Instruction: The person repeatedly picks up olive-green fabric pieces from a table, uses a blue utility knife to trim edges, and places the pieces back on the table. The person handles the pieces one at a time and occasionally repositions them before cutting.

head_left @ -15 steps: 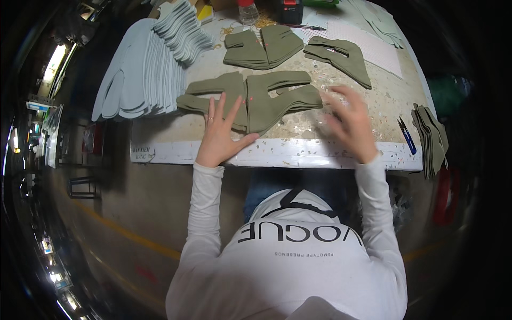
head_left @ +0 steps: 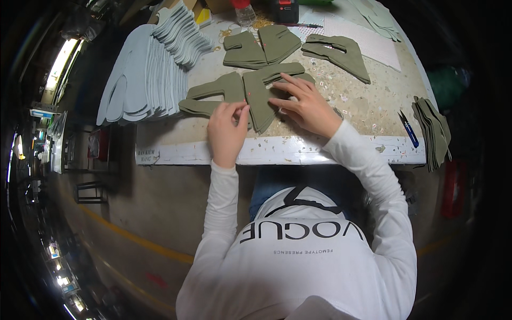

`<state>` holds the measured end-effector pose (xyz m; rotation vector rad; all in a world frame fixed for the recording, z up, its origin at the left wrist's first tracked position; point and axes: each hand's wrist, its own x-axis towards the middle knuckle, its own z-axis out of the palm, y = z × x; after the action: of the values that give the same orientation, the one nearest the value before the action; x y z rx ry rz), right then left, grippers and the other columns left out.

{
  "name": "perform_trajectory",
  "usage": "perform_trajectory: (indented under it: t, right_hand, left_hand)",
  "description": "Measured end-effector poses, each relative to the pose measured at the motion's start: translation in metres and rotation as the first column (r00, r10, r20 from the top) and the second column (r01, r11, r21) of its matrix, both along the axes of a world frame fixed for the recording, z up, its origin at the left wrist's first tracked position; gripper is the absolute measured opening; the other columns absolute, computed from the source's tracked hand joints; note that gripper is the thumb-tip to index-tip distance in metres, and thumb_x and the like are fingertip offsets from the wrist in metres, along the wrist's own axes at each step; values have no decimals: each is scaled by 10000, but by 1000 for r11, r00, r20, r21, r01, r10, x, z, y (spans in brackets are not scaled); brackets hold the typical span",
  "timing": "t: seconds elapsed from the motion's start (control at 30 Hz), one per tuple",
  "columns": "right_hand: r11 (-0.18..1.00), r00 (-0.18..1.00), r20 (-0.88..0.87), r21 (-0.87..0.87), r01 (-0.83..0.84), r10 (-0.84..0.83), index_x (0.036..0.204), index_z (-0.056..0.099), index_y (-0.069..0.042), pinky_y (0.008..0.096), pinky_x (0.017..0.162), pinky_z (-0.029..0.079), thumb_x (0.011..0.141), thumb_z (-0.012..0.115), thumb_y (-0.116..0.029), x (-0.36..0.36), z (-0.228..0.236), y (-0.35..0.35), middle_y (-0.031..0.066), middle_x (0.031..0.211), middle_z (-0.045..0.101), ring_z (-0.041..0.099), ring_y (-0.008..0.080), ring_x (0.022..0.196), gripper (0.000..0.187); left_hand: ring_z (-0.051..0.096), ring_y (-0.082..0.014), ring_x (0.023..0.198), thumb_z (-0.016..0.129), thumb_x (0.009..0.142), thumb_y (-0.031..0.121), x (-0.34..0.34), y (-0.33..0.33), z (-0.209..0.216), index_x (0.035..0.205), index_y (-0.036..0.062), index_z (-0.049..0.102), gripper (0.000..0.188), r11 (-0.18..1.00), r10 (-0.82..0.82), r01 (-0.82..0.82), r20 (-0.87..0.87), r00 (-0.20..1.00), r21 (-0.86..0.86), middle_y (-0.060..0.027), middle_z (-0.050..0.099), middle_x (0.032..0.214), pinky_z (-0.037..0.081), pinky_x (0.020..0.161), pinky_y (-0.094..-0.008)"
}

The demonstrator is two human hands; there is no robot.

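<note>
Two stacks of olive fabric pieces with cut-out slots lie side by side before me. My left hand [head_left: 228,132] is at the near corner of the left olive stack [head_left: 226,87], fingers curled and thumb close to the forefinger. What sits between those fingertips, if anything, is hidden. My right hand [head_left: 309,106] rests over the right olive stack [head_left: 259,98], fingers spread and nothing gripped. It covers part of that stack's right side. Farther back lie another pair of olive stacks [head_left: 280,44] and a single slotted olive stack [head_left: 346,61].
Tall rows of pale blue-grey fabric pieces [head_left: 146,80] stand at the left. Blue thread snips [head_left: 409,130] lie near the right edge, beside olive pieces [head_left: 431,133] hanging over it. Small scraps litter the tabletop [head_left: 368,114]. A red-capped bottle [head_left: 245,13] stands at the back.
My right hand has come left onto the right olive stack, which now sits turned more upright. My left hand has moved slightly right and nearer me, its spread fingers now curled.
</note>
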<state>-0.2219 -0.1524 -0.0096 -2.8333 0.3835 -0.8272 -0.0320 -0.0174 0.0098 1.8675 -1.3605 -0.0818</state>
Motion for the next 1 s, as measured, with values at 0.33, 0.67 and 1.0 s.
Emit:
perform_trajectory:
  t: [0.33, 0.67, 1.0]
  right_hand:
    - [937, 945, 236, 318, 144, -225, 1041, 713, -83, 428, 934, 478, 787, 689, -46, -42, -9, 57, 105, 1113, 633, 543, 338, 1149, 258]
    - [926, 941, 232, 342, 159, -247, 1038, 705, -65, 405, 904, 490, 794, 682, -25, -42, -8, 60, 103, 1069, 634, 564, 325, 1081, 249]
    - [929, 946, 216, 334, 161, -241, 1017, 705, -53, 393, 885, 495, 790, 687, -22, -43, -9, 60, 100, 1049, 632, 572, 308, 1052, 230]
  left_hand:
    - [575, -220, 670, 795, 731, 148, -12, -30, -21, 926, 49, 719, 232, 990, 127, -111, 215, 968, -84, -69, 594, 798, 473, 626, -352]
    - [607, -240, 770, 746, 732, 59, -5, -37, -18, 975, 49, 617, 276, 1000, -3, 3, 11, 1000, -14, -85, 596, 890, 491, 698, -376]
    - [582, -225, 678, 712, 739, 3, -8, -44, -19, 1124, 47, 609, 401, 985, -69, 90, 142, 987, -149, -88, 588, 901, 493, 662, -355]
